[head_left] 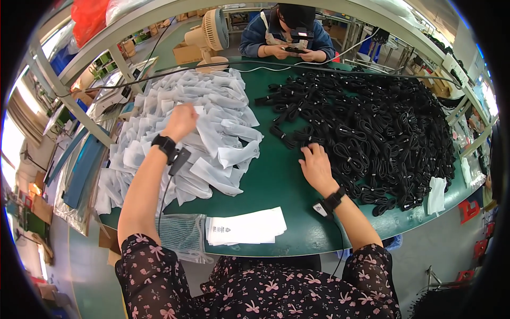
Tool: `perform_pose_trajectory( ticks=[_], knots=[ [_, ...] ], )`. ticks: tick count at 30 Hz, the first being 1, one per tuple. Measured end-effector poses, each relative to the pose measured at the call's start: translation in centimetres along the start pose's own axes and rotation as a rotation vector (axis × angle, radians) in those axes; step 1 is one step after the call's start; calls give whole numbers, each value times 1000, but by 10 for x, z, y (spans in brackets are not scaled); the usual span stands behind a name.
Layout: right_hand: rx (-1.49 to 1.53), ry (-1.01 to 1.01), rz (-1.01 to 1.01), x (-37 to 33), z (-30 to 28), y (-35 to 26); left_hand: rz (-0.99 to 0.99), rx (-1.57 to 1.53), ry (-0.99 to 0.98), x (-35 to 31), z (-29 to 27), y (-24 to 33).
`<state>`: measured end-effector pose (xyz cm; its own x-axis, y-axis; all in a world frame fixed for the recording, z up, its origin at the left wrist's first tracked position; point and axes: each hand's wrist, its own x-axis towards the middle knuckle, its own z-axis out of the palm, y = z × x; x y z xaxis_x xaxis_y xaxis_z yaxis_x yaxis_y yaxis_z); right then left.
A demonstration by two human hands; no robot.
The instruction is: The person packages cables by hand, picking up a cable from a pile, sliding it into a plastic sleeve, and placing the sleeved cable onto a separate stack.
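Note:
On the left of the green table lies a broad heap of white translucent bags (pixel 175 93), each wrapped around something I cannot make out. My left hand (pixel 182 121) is over this heap, fingers closed, with the corner of a white bag (pixel 200 110) showing beside them. A large pile of coiled black cables (pixel 366 127) covers the right side. My right hand (pixel 317 167) reaches to that pile's near left edge, its fingers bent and thumb apart, fingertips at a black cable bundle (pixel 307 135). Both wrists wear black bands with small wired devices.
A stack of white printed bags (pixel 247 227) lies at the table's near edge, beside a clear bag with a striped sheet (pixel 182 234). Across the table a person (pixel 287 34) handles a dark item. A fan (pixel 211 37) stands at the back; a cable (pixel 255 64) crosses overhead.

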<state>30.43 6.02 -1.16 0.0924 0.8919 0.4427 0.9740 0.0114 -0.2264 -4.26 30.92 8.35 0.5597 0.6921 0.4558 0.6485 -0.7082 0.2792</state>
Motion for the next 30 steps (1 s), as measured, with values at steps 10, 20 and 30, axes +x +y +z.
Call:
perform_pose_trajectory(
  ticks=[10,20,30],
  knots=[
    [-183,70,-335,44,64,0,18,27,-31,-108,-40,85],
    [-105,-181,-251,-34,2,-52,183,40,-356,-76,61,87],
    [-34,-61,-175,-95,-22,-27,129,70,86,-89,-6,63]
  ],
)
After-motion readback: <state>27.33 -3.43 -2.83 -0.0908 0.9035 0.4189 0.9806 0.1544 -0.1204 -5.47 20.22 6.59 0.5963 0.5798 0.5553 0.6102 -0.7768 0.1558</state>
